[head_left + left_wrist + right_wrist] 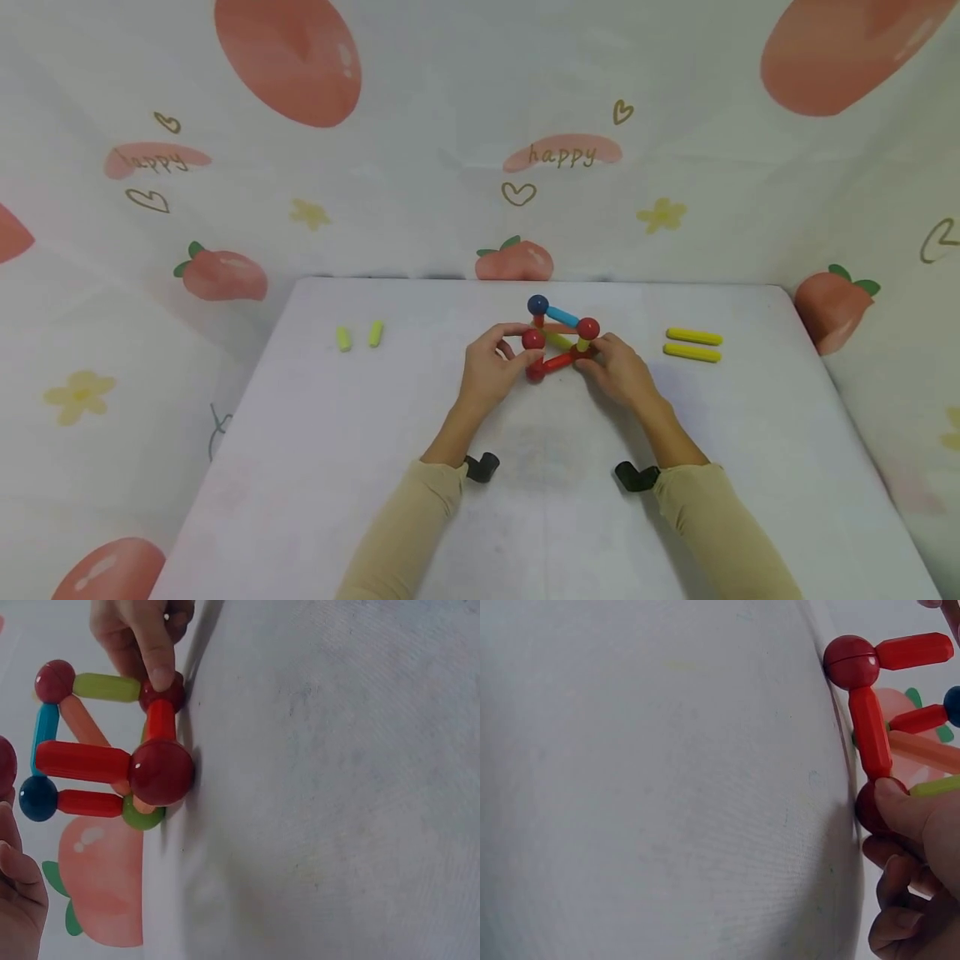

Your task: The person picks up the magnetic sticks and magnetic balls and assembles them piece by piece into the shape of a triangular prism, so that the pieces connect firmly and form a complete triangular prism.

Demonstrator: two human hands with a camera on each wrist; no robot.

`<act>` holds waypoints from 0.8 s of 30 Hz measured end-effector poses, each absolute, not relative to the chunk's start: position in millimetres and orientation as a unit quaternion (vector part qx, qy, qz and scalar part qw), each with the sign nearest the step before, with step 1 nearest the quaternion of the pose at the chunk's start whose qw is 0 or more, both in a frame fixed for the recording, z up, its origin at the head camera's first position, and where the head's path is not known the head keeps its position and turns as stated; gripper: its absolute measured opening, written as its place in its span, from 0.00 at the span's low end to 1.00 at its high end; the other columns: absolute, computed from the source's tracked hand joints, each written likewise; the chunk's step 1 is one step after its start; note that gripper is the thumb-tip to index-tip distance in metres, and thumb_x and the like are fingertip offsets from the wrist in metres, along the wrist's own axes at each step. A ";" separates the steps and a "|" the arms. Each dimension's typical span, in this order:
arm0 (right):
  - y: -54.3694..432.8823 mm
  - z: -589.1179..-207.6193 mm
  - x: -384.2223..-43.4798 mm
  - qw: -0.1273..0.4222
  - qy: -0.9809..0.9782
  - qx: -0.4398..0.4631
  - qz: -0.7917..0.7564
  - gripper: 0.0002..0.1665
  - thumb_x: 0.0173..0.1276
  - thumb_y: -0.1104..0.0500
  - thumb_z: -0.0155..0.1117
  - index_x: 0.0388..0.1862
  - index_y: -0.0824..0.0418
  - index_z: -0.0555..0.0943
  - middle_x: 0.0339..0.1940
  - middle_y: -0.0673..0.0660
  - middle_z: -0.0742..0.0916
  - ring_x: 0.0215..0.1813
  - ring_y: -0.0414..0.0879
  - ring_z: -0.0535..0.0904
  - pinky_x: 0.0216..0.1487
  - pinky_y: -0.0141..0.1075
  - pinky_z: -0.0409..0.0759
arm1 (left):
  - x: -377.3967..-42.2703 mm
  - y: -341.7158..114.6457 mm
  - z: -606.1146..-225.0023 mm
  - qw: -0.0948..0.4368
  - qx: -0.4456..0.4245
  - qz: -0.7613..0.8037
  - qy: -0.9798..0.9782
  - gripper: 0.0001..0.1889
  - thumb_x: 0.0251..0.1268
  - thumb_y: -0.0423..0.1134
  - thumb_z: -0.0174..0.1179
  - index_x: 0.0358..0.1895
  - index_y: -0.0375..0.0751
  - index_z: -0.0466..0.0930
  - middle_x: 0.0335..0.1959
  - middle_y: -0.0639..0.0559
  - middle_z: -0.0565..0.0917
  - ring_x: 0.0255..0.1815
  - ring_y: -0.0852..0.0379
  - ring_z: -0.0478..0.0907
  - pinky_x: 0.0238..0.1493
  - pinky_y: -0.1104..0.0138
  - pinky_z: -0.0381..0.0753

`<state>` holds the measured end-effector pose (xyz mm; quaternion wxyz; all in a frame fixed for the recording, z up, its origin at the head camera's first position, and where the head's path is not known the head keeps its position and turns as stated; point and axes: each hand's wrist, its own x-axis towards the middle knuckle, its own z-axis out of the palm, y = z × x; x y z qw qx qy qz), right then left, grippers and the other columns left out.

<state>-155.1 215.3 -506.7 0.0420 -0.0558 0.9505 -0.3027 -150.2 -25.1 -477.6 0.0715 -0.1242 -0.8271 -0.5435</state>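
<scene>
Along the near edge of the table (547, 533), two beige sleeves (401, 533) reach forward, with a small black device (636, 477) at each wrist. Beyond them the hands work close together on a toy frame (557, 341) of balls and sticks, which stands on the table between them. The left hand (489, 367) pinches a loose red ball (533, 339) between thumb and fingers; the left wrist view shows a gap between it and the end of an upright red stick (84, 762). That stick rises from the frame's nearest red ball (536, 372), which a flat red stick (558, 363) joins to a lower red ball (870, 806) pinched by the right hand (624, 371). Above that one, a yellow-green upright (107, 687) carries an upper red ball (588, 329), and a light blue stick (562, 317) runs from there to a dark blue ball (537, 305). Farther off lie two yellow sticks (692, 353), side by side on the right, and two short yellow-green sticks (343, 339), slightly apart on the left. Behind the table hangs a white cloth (420, 167) printed with peaches, flowers, hearts and "happy".
</scene>
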 end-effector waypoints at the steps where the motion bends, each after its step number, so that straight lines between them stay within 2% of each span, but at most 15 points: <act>1: 215.0 -506.5 -155.2 0.042 0.951 -0.055 -0.302 0.27 0.71 0.50 0.69 0.63 0.63 0.80 0.51 0.63 0.84 0.51 0.58 0.81 0.56 0.54 0.81 | -150.2 -24.6 -477.8 0.067 -0.125 -0.542 -0.828 0.22 0.58 0.46 0.76 0.56 0.52 0.84 0.49 0.55 0.87 0.30 0.59 0.74 0.26 0.73 0.73; 6: 214.3 -505.8 -154.3 0.037 0.952 -0.058 -0.297 0.24 0.71 0.52 0.68 0.61 0.62 0.81 0.51 0.63 0.84 0.51 0.59 0.81 0.56 0.55 0.81 | -149.0 -23.1 -480.5 0.047 -0.138 -0.507 -0.850 0.22 0.60 0.46 0.74 0.58 0.52 0.83 0.52 0.56 0.86 0.31 0.60 0.74 0.28 0.74 0.75; 10: 214.7 -503.8 -153.3 0.040 0.955 -0.058 -0.289 0.20 0.72 0.52 0.67 0.58 0.61 0.81 0.51 0.63 0.84 0.50 0.58 0.81 0.54 0.54 0.81 | -149.2 -24.1 -481.2 0.031 -0.157 -0.479 -0.863 0.24 0.61 0.51 0.72 0.60 0.54 0.81 0.53 0.57 0.85 0.32 0.61 0.74 0.31 0.73 0.77; 15: 212.4 -503.0 -151.0 0.054 0.956 -0.041 -0.285 0.26 0.73 0.53 0.66 0.65 0.64 0.78 0.53 0.64 0.83 0.52 0.58 0.80 0.57 0.54 0.82 | -162.4 -34.0 -482.7 0.014 -0.135 -0.522 -0.842 0.22 0.68 0.54 0.66 0.61 0.51 0.79 0.54 0.55 0.86 0.35 0.58 0.75 0.32 0.71 0.77; 18: 206.8 -502.5 -144.3 0.046 0.956 -0.009 -0.289 0.31 0.73 0.52 0.66 0.68 0.66 0.74 0.54 0.65 0.82 0.53 0.58 0.81 0.56 0.54 0.83 | -180.9 -38.8 -486.5 0.020 -0.107 -0.517 -0.849 0.18 0.74 0.49 0.61 0.62 0.49 0.79 0.53 0.54 0.87 0.35 0.57 0.76 0.36 0.69 0.77; 22: 191.8 -501.9 -129.9 0.032 0.950 0.029 -0.308 0.27 0.71 0.49 0.68 0.58 0.66 0.75 0.45 0.62 0.84 0.42 0.54 0.80 0.43 0.45 0.84 | -206.5 -39.4 -492.8 -0.026 -0.098 -0.460 -0.882 0.19 0.74 0.43 0.61 0.65 0.51 0.77 0.57 0.55 0.86 0.39 0.56 0.80 0.47 0.65 0.82; 24: 181.1 -501.8 -123.7 0.034 0.946 0.027 -0.320 0.24 0.69 0.47 0.70 0.51 0.64 0.77 0.38 0.60 0.85 0.37 0.51 0.79 0.37 0.40 0.81 | -217.2 -37.8 -495.9 -0.060 -0.110 -0.434 -0.892 0.21 0.73 0.42 0.62 0.66 0.52 0.76 0.60 0.55 0.85 0.46 0.54 0.82 0.55 0.61 0.83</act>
